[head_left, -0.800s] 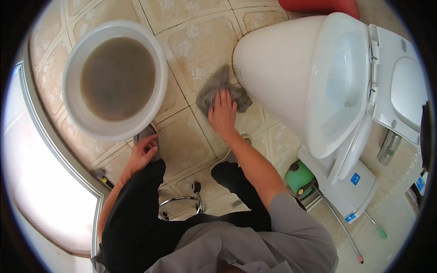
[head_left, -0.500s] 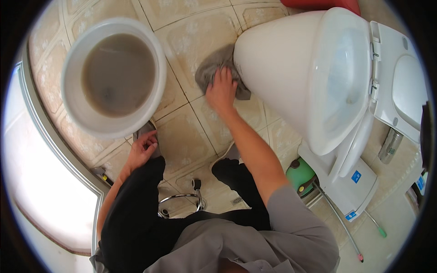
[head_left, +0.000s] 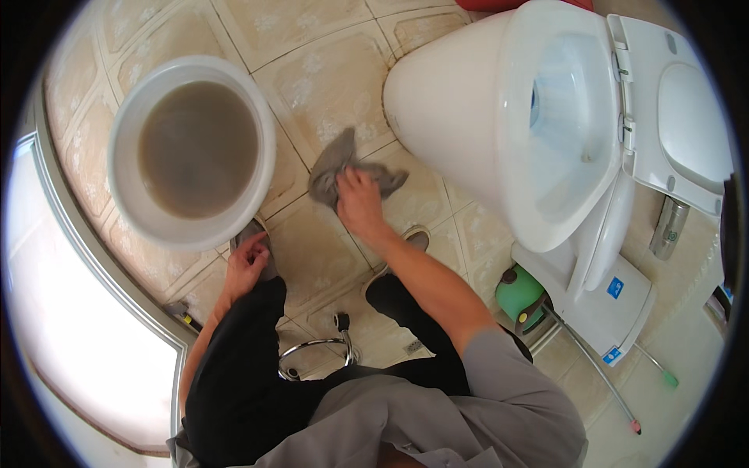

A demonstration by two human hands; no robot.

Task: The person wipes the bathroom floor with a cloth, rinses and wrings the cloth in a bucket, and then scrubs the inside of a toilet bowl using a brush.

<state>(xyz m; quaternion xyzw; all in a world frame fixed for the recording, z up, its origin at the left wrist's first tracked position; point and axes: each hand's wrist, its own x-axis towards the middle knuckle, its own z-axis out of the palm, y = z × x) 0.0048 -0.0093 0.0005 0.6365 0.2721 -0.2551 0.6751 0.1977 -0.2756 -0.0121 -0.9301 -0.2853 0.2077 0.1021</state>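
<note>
One white tub [head_left: 129, 156] stands on the tiled floor [head_left: 312, 86] at the left, filled partway with murky brown water [head_left: 199, 148]. Just right and near of it are one grey shoe [head_left: 251, 228] and the left hand [head_left: 244, 269], whose grip is loose, fingers part bent, over that shoe; whether they touch, I cannot tell. Between the black-trousered legs shows one chrome stool base [head_left: 312, 342], two casters in sight.

Right of that, one grey cloth [head_left: 328, 178] lies crumpled on the floor between tub and toilet [head_left: 445, 93], apart from both. The right hand [head_left: 360, 204] has its grip closed over the middle of the cloth. A second shoe [head_left: 417, 236] is near and right of this hand.

One white toilet fills the far right, lid raised, and one red thing [head_left: 499, 4] shows beyond it. Two blue labels [head_left: 615, 287] sit on its tank [head_left: 601, 320]; their print is too small to read. Left of the tank is one green container [head_left: 519, 298]; nearer lie two thin rods [head_left: 597, 374], one pink-tipped, one green-tipped. Farthest right is one silver can [head_left: 669, 228], its marking unreadable.
</note>
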